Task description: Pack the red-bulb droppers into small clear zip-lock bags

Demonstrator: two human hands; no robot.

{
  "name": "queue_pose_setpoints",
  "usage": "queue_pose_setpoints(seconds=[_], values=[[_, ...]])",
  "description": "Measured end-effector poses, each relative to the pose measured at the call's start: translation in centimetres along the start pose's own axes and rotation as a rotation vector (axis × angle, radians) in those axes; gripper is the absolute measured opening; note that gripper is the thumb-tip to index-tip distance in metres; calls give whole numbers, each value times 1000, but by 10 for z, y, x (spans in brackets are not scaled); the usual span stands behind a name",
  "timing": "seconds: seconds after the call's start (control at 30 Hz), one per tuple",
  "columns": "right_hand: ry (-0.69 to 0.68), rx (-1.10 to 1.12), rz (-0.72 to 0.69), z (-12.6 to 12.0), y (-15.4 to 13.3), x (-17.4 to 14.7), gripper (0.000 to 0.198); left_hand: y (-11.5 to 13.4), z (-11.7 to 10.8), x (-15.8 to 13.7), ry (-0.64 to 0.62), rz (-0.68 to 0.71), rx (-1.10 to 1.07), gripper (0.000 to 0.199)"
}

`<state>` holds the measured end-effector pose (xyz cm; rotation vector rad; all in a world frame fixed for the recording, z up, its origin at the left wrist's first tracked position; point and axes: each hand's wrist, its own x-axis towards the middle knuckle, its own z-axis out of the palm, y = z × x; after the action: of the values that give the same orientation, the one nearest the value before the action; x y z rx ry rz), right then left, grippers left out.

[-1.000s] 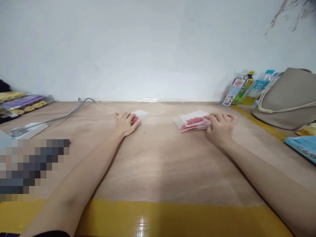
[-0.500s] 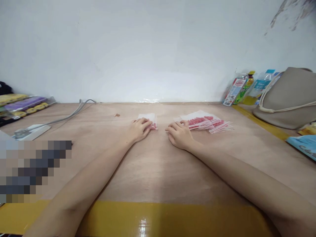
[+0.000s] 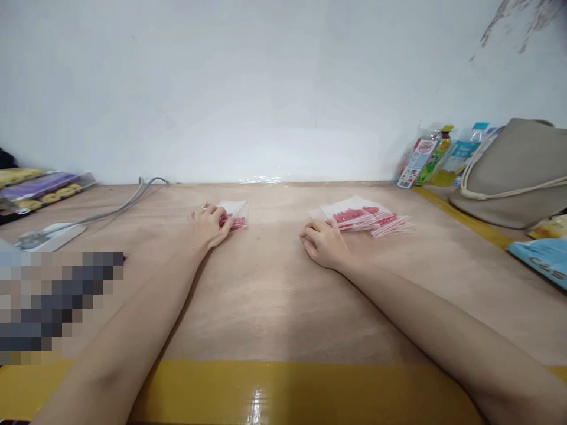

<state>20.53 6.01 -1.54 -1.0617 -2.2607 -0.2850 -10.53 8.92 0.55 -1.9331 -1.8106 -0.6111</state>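
Observation:
At left centre of the head view, my left hand lies over a small clear plastic bag with red pieces inside. Its fingers are bent onto the bag's left part and hide that side. My right hand rests on the table, loosely curled with gaps between the fingers and no object visible in it. Just behind and to the right of it is an overlapping pile of similar small plastic bags, also with red pieces; the fingers overlap the pile's near left edge, and I cannot tell if they touch it.
The wooden table has yellow tape along its front edge. A grey cable runs to a white power strip at left, near colourful packs. At right are bottles, a beige bag and a blue packet.
My left hand and the small bag under it have slid left across the table, away from the pile. My right hand has stayed almost in place, its fingers slightly more curled.

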Motion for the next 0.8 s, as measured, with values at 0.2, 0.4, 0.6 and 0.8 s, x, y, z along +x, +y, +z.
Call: queue_pose_setpoints(seconds=[0.2, 0.4, 0.6, 0.8], values=[[2, 11, 0, 0, -1, 1, 12, 6, -5, 0, 73, 378, 15, 38], [-12, 15, 2, 0, -1, 2, 13, 6, 7, 6, 96, 417, -165, 30], [11, 51, 35, 2, -3, 3, 26, 80, 9, -9, 75, 496, -258, 25], [6, 124, -29, 5, 4, 5, 28, 122, 5, -19, 1, 557, -459, 38]])
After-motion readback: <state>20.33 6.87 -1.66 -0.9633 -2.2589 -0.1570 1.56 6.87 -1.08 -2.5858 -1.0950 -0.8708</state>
